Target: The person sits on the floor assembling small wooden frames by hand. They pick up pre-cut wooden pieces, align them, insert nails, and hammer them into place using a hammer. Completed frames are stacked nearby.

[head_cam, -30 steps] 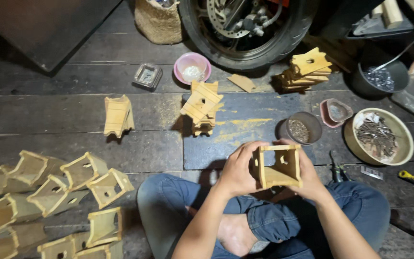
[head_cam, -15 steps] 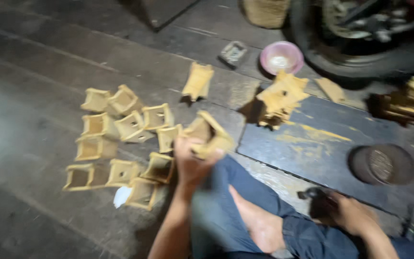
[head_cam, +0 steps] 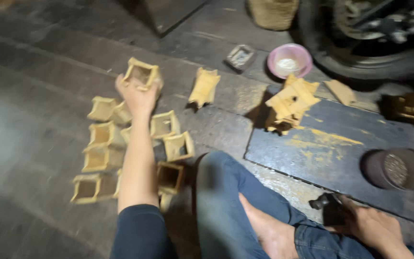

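Wooden open-topped box frame [head_cam: 141, 74] sits clamped in our left hand [head_cam: 139, 96], past the far edge of the finished cluster [head_cam: 120, 153] on the plank floor [head_cam: 34, 96]. It looks light and stiff (thin walls, so grip the rim). Our right hand [head_cam: 372, 225] closes on a dark tool [head_cam: 329, 208].

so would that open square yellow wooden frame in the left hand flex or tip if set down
The square yellow wooden frame probably stays stiff: the left hand grips it one-handed and its shape holds. It seems light. Similar frames on the floor sit flat, so tipping looks unlikely.
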